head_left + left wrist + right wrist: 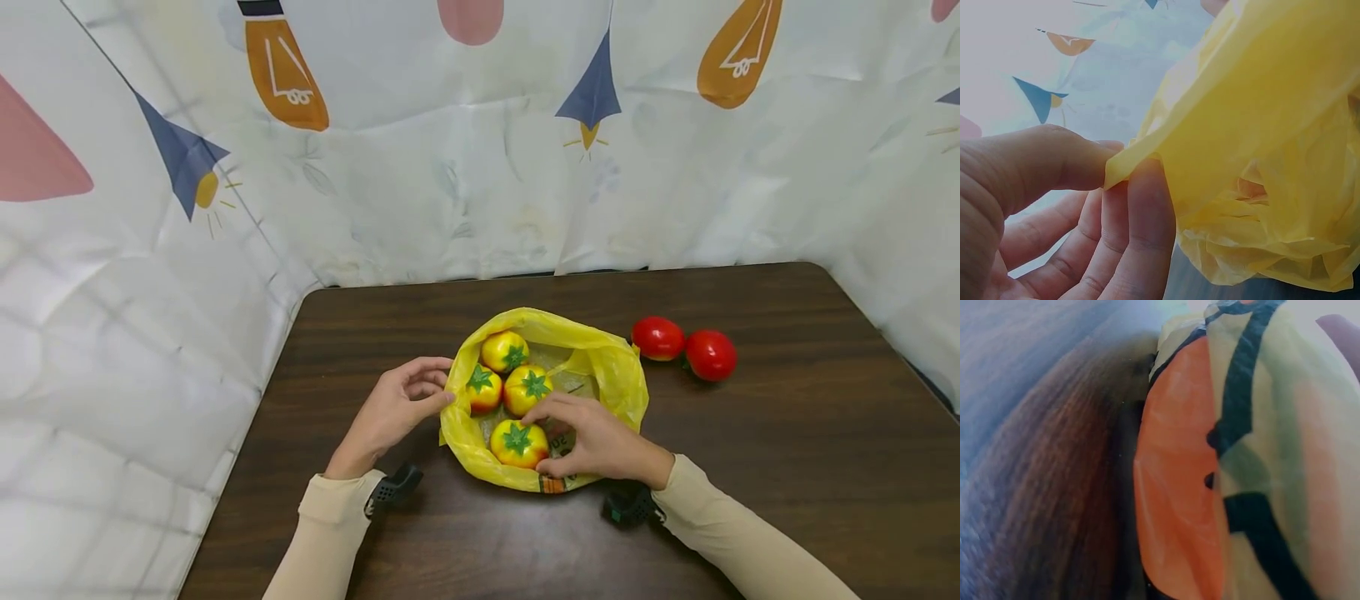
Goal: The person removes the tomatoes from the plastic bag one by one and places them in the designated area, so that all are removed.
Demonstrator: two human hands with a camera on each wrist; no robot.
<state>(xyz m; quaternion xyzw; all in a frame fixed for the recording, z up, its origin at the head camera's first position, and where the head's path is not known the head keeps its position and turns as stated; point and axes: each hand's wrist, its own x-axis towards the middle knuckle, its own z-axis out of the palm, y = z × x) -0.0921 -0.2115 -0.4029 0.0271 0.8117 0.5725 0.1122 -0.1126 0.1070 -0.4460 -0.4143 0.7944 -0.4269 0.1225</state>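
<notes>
A yellow plastic bag (626,383) stands wide-mouthed on the table, with several yellow-and-red tomatoes (536,383) inside, each topped by a green star-shaped calyx. My left hand (397,408) pinches the bag's left rim between thumb and fingers; the left wrist view shows the bag's edge (1124,167) caught there. My right hand (588,433) reaches over the front right rim into the bag. Its thumb and fingers curve round the right side of the nearest yellow tomato (517,443). In the right wrist view, the bag's printed orange side (1179,469) hides most of that hand.
Two red tomatoes (711,355) lie side by side on the dark wooden table (795,417), to the right of the bag. A patterned white curtain (480,183) hangs behind the table and along its sides.
</notes>
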